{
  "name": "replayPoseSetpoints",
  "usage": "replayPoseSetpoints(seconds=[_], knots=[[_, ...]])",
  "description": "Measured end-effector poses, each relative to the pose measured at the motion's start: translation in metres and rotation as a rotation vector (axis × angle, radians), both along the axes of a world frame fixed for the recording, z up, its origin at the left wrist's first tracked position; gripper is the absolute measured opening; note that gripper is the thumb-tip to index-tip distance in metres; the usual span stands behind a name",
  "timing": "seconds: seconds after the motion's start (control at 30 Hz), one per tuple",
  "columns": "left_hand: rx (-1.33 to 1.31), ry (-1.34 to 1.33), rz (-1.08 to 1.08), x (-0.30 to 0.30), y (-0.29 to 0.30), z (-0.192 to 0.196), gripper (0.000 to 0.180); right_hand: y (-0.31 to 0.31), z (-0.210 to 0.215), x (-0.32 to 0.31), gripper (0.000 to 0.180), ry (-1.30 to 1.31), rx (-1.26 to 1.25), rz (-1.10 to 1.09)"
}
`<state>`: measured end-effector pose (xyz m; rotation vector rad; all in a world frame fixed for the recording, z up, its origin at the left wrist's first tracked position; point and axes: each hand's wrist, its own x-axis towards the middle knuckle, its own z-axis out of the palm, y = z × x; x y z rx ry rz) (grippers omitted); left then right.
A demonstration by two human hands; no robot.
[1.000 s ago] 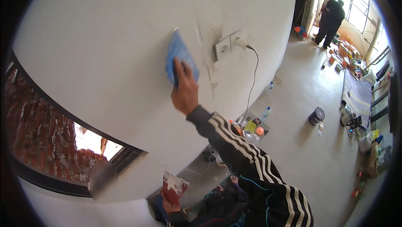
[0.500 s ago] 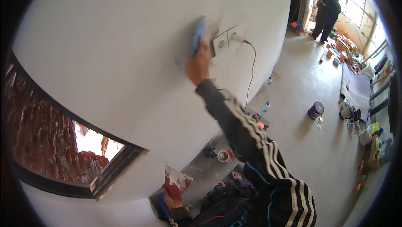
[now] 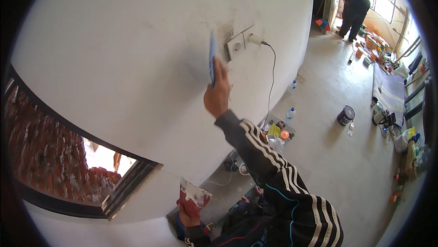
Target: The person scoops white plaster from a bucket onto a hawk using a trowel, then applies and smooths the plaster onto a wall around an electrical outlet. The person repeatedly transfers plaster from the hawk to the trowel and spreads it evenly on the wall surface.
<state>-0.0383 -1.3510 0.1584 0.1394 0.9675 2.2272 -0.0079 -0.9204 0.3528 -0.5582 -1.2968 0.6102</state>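
Note:
My right hand (image 3: 217, 93) is raised to the white wall (image 3: 137, 64), fingers closed on a blue putty spreader (image 3: 212, 55). That spreader is seen nearly edge-on and slightly blurred; whether its edge touches the wall I cannot tell. Just right of it is a white double socket plate (image 3: 237, 47), tilted, with a grey rough patch (image 3: 224, 32) at its upper left. A white plug (image 3: 255, 39) with a dark cable sits in the plate. Lower down, my left hand (image 3: 188, 216) grips a red putty spreader (image 3: 193, 197) smeared with whitish filler.
A dark-framed opening (image 3: 130, 187) showing brickwork lies at lower left. By the wall's foot are water bottles (image 3: 290, 113), an orange-lidded jar (image 3: 284, 135) and plastic bags. A dark bucket (image 3: 346, 115) stands on the grey floor. Two people (image 3: 356, 12) are at the far window beside piled tools.
My right hand has drawn the blue spreader a little downward, and it now appears more upright and edge-on. My left hand stays low with the red spreader. The view has shifted slightly.

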Motion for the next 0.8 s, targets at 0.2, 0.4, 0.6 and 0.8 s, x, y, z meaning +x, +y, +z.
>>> replayPoseSetpoints(seconds=[0.2,0.4,0.6,0.8], knots=[[-0.101,-0.061,0.139,-0.004,-0.016,-0.012,0.055,0.045,0.059,-0.028,0.07,-0.012,-0.129,-0.042],[-0.078,0.111,-0.043,0.008,-0.006,-0.007,0.061,-0.062,0.018,-0.027,0.077,-0.189,0.092,0.198],[-0.019,0.025,0.009,0.01,0.006,0.004,0.051,-0.003,0.033,0.003,0.076,0.02,0.111,0.034],[-0.279,0.087,0.237,0.022,-0.017,0.003,0.05,0.064,0.098,-0.048,0.079,0.011,-0.065,-0.207]])
